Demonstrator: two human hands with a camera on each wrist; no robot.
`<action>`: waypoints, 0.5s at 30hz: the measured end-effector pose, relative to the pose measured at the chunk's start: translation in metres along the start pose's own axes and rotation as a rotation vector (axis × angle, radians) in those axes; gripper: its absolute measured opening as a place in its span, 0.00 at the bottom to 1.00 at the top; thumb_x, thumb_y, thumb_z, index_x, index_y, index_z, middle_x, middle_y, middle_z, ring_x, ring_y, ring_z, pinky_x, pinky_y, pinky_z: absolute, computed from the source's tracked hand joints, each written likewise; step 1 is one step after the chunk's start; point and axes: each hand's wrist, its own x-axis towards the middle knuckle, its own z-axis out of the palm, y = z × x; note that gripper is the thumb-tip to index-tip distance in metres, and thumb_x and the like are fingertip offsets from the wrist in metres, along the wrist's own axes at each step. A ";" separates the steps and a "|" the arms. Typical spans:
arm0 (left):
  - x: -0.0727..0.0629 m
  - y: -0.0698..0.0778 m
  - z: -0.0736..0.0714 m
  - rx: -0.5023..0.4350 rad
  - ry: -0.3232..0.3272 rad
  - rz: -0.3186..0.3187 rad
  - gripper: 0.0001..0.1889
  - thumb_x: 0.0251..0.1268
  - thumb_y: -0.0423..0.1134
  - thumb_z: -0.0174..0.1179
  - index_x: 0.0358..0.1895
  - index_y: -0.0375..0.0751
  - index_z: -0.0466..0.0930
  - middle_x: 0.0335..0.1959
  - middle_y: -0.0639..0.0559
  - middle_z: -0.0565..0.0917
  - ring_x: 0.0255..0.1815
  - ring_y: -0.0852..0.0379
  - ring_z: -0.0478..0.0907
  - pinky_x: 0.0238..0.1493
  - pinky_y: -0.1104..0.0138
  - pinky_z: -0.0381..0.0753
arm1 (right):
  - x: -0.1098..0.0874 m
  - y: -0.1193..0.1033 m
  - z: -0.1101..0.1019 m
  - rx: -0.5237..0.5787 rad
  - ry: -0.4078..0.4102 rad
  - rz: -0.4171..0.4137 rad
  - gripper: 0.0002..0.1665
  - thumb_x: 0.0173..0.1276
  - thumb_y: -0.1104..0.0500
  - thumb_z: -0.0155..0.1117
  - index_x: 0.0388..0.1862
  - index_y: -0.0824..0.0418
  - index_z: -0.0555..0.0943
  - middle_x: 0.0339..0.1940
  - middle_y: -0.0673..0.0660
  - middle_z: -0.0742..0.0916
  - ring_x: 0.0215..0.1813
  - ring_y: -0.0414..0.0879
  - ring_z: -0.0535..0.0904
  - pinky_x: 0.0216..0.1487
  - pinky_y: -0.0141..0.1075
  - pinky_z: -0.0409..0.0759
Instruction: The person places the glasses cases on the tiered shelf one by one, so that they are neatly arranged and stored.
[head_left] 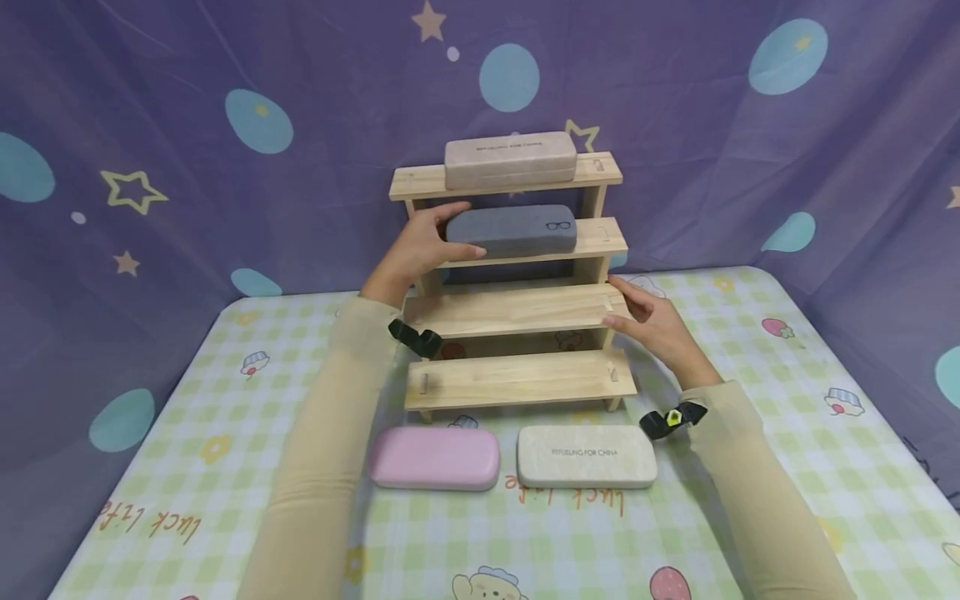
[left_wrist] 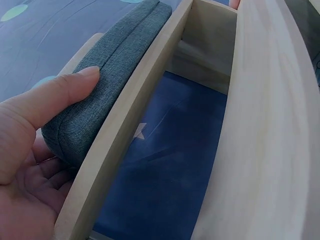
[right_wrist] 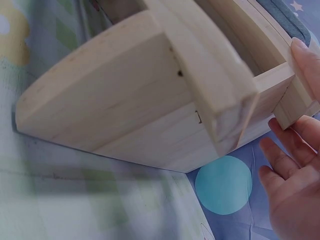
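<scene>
A four-tier wooden step rack stands on the table. On its second tier from the top lies a blue-grey fabric glasses case with a small glasses print. My left hand holds this case by its left end, the thumb across the front and the fingers partly hidden behind it. With my right hand I grip the right end of the third tier, thumb on the board and other fingers around its end. A beige-pink glasses case rests on the top tier.
In front of the rack lie a pink glasses case and, to its right, a pale cream glasses case with lettering. A green checked cloth covers the table. Behind hangs a purple curtain with stars and blue ovals.
</scene>
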 end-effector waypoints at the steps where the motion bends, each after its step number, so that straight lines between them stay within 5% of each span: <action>1: 0.000 0.000 0.000 0.008 0.001 0.002 0.44 0.49 0.42 0.73 0.71 0.47 0.61 0.73 0.51 0.59 0.69 0.54 0.60 0.65 0.59 0.64 | 0.001 0.003 0.000 0.000 0.003 -0.001 0.40 0.64 0.60 0.65 0.72 0.60 0.60 0.74 0.58 0.62 0.74 0.49 0.54 0.67 0.27 0.57; 9: -0.002 0.002 -0.001 -0.029 -0.010 -0.008 0.43 0.51 0.41 0.71 0.72 0.47 0.59 0.74 0.52 0.56 0.72 0.54 0.53 0.67 0.57 0.61 | 0.002 0.006 0.000 -0.013 0.009 -0.006 0.40 0.64 0.58 0.65 0.73 0.58 0.61 0.74 0.56 0.62 0.74 0.48 0.55 0.67 0.27 0.57; 15: -0.013 -0.002 -0.006 -0.105 -0.009 0.044 0.43 0.53 0.36 0.69 0.73 0.44 0.56 0.73 0.51 0.59 0.72 0.53 0.55 0.68 0.60 0.60 | 0.000 -0.001 0.001 -0.006 0.003 0.009 0.40 0.64 0.60 0.65 0.72 0.61 0.60 0.74 0.58 0.62 0.74 0.50 0.54 0.68 0.29 0.57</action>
